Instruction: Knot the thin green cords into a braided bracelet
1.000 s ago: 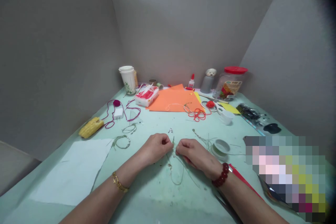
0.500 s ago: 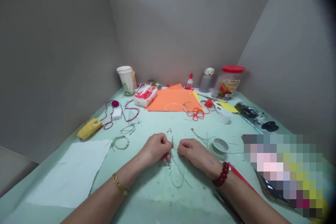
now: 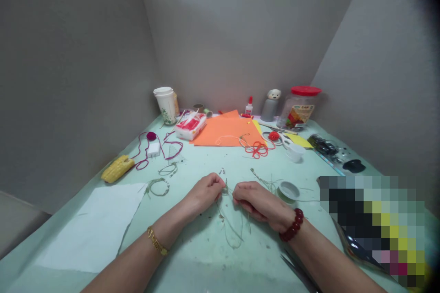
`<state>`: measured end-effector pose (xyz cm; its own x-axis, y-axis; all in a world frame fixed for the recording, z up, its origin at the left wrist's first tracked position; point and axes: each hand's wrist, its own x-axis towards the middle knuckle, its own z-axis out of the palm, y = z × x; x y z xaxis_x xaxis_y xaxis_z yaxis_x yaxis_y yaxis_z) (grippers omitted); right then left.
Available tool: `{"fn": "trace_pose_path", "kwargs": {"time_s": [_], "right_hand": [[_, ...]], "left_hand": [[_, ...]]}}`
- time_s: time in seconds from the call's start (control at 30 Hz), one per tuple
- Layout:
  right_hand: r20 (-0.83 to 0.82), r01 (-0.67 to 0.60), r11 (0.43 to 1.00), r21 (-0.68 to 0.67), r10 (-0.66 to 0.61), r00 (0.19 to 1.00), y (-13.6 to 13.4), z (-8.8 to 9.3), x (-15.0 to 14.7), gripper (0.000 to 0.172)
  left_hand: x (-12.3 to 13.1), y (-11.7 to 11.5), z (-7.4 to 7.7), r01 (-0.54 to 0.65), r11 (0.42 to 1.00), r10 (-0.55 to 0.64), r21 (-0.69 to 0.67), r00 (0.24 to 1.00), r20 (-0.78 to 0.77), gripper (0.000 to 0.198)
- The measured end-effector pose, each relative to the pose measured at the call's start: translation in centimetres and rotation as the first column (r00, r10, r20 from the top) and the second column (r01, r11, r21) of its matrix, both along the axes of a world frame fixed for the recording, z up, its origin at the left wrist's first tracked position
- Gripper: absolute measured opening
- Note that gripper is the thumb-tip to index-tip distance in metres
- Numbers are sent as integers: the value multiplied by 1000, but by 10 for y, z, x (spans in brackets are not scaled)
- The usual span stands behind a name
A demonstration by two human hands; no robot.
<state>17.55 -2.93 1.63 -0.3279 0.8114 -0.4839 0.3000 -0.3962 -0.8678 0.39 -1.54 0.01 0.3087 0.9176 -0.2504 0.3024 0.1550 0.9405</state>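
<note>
My left hand [image 3: 208, 192], with a gold watch at the wrist, is closed in a pinch on a thin green cord [image 3: 231, 233]. Close by on the right, my right hand [image 3: 252, 198], wearing a dark red bead bracelet, has its fingers curled on a strand of the same cord. Between the fingertips a small knotted part stands up, too fine to make out. Loose ends of cord hang in a loop below both hands. Several tiny beads [image 3: 222, 171] lie just beyond them, and a green cord spool [image 3: 288, 190] sits to the right of my right hand.
Finished-looking cord loops [image 3: 158, 187] and white paper [image 3: 92, 229] lie left. Behind are orange sheets [image 3: 227, 130], a tissue pack [image 3: 191, 126], red yarn [image 3: 257, 149] and a lidded jar [image 3: 299, 107]. Dark pointed tweezers [image 3: 297, 271] lie near my right forearm.
The fingers of my left hand have turned and straightened somewhat at the pinch. My right hand has rotated a little, and the hanging cord ends have shifted. A red strip beside my right forearm no longer shows.
</note>
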Motion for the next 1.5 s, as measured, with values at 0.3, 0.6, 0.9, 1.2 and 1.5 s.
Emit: {"fn": "trace_pose_path", "kwargs": {"time_s": [0.3,0.6,0.9,1.2,1.5], "right_hand": [[126,35,997,69,-44,991,0,6,-2,7],[127,36,997,64,-44,991,1,5,-1,8],[213,-7,994,107,-16,977,0,6,-3,10],[233,-20,995,100,-4,972,0,9,-1,9],[248,-46,996,80,25,968,-1,17,-2,13]], "left_hand": [[3,-2,0,52,946,65,320,936,-345,18],[2,4,-7,57,957,36,286,950,-311,21],[9,1,2,-45,998,39,-38,988,-148,21],[6,0,5,-43,999,41,-13,989,-141,12],[7,1,4,-17,988,8,-153,998,-59,19]]}}
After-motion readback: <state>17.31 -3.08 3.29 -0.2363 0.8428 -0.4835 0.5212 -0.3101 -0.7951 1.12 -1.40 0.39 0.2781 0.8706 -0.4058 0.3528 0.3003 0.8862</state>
